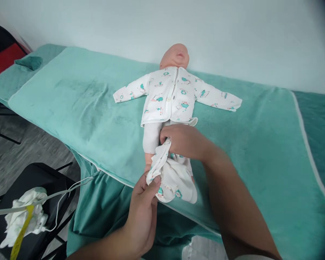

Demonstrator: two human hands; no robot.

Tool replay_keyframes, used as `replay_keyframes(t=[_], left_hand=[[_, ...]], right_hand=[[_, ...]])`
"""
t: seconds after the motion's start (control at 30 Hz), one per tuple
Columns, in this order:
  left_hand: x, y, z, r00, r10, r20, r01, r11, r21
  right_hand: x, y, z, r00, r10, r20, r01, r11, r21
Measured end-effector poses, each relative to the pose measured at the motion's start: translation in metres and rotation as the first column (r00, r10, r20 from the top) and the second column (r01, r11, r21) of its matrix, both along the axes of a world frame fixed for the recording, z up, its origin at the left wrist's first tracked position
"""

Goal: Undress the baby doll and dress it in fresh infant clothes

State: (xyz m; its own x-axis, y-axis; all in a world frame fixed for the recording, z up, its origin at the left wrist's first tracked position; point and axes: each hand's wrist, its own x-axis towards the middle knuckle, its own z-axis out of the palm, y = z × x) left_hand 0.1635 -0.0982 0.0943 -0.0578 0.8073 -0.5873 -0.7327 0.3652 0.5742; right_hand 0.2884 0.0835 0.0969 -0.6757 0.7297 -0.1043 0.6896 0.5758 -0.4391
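Observation:
A baby doll (176,57) lies face up in a white printed jacket (162,95), its arms spread out. White cloth covers its upper legs. Bunched around the lower legs is a pair of matching printed baby pants (180,180). My left hand (143,206) pinches the edge of the pants by the doll's foot on the left side, thumb on top. Between the doll's legs, my right hand (185,141) is closed on a pulled-up part of the same pants. The fabric hides the doll's feet and some of my fingers.
A green cover (78,97) spreads over the padded table against a pale wall (119,29). At lower left, a black chair (40,173) holds crumpled white cloth (29,213) and a yellow tape measure (23,233). A pale cord (62,195) runs across there.

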Motion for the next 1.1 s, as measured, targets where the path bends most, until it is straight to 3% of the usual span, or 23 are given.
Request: replay_keyframes(t=[0.17,0.33,0.57,0.8,1.0,1.1], left_hand=[[-0.014,-0.008,-0.021,0.995,0.019,-0.102,-0.02,1.0,-0.01],[-0.042,0.003,-0.035,0.98,-0.013,-0.198,0.01,1.0,-0.017],[-0.064,0.019,-0.037,0.898,-0.188,-0.398,0.207,0.978,0.005],[-0.06,0.019,-0.042,0.898,-0.125,-0.422,0.135,0.991,-0.007],[-0.061,0.015,-0.048,0.818,-0.148,-0.557,0.189,0.982,0.018],[-0.065,0.019,-0.047,0.818,-0.183,-0.545,0.247,0.968,0.046]], right_hand=[[0.0,-0.001,0.001,0.998,0.054,0.014,-0.054,0.999,0.006],[-0.002,-0.001,-0.001,0.998,0.051,0.033,-0.051,0.999,0.004],[-0.001,-0.001,-0.002,0.996,0.067,0.059,-0.069,0.997,0.028],[-0.002,-0.002,-0.001,0.99,0.116,0.08,-0.12,0.991,0.055],[-0.007,-0.004,-0.001,0.988,0.088,0.125,-0.098,0.992,0.076],[-0.006,-0.004,-0.001,0.989,0.069,0.13,-0.081,0.993,0.086]])
